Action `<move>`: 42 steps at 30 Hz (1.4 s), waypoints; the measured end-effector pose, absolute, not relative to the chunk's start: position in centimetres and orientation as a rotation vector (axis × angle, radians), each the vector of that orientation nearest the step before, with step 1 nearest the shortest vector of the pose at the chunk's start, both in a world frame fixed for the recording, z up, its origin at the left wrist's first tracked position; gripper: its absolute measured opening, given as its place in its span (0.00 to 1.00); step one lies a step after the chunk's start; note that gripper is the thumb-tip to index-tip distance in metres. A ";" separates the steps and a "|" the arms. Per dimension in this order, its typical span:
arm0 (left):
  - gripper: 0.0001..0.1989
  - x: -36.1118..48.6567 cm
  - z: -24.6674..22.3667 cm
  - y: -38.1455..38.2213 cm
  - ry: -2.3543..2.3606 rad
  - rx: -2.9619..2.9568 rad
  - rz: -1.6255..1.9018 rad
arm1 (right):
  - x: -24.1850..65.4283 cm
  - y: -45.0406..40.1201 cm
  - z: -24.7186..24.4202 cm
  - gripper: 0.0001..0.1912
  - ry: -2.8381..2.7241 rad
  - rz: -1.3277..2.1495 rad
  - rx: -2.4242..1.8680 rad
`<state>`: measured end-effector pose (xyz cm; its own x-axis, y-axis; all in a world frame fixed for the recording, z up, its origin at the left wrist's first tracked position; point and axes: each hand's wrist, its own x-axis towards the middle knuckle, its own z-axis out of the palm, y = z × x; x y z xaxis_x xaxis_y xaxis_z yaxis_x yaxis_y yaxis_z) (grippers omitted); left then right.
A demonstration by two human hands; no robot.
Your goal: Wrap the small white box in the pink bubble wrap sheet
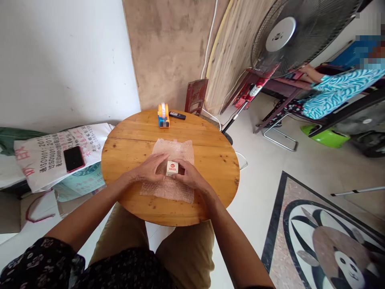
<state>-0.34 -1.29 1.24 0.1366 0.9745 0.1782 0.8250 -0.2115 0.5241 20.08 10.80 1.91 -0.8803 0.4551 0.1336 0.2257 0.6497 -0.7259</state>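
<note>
A small cream box with red print [172, 168] sits over a sheet of bubble wrap [168, 192] on the round wooden table. My right hand [190, 173] grips the box from its right side, thumb at the near edge and index finger at the far edge. To the left of the box, my left hand [152, 167] rests over the wrap with its fingers stretched out and thumb apart. Its thumb tip is close to the box; whether it touches, I cannot tell.
Toward the table's far edge [135, 124] stand an orange and blue tape dispenser [163, 116] and a black remote-like object [177, 115]. A phone [73, 158] lies on white sacks at left. A large fan [288, 36] and a seated person [337, 92] are at right.
</note>
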 end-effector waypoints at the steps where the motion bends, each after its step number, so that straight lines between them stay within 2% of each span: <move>1: 0.43 -0.2 1.6 -2.0 1.777 2.124 0.719 | 20.1 10.8 1.8 0.30 -2.557 1.074 -0.541; 9: 0.27 3.6 3.5 -9.4 1.872 2.388 0.582 | 20.0 10.5 2.3 0.25 -2.552 1.095 -0.550; 13: 0.14 5.0 2.9 -9.5 1.954 2.456 0.638 | 20.0 10.3 2.7 0.22 -2.560 1.055 -0.567; 18: 0.07 5.6 2.2 -8.6 1.978 2.573 0.713 | 19.9 10.3 2.8 0.22 -2.590 1.020 -0.577; 23: 0.06 5.9 2.4 -7.7 2.000 2.548 0.942 | 19.8 10.2 3.0 0.23 -2.616 1.025 -0.588; 29: 0.05 5.2 3.3 -5.7 2.026 2.089 1.325 | 19.6 10.6 4.1 0.20 -2.673 1.072 -0.611; 34: 0.04 4.4 2.9 -4.6 2.007 2.075 1.332 | 19.6 11.5 5.4 0.21 -2.764 1.170 -0.463; 37: 0.03 4.5 2.7 -4.5 1.994 2.089 1.325 | 19.5 11.8 5.3 0.16 -2.757 1.179 -0.523; 42: 0.02 4.5 2.5 -4.7 2.005 2.117 1.208 | 19.4 11.7 4.7 0.16 -2.677 1.162 -0.631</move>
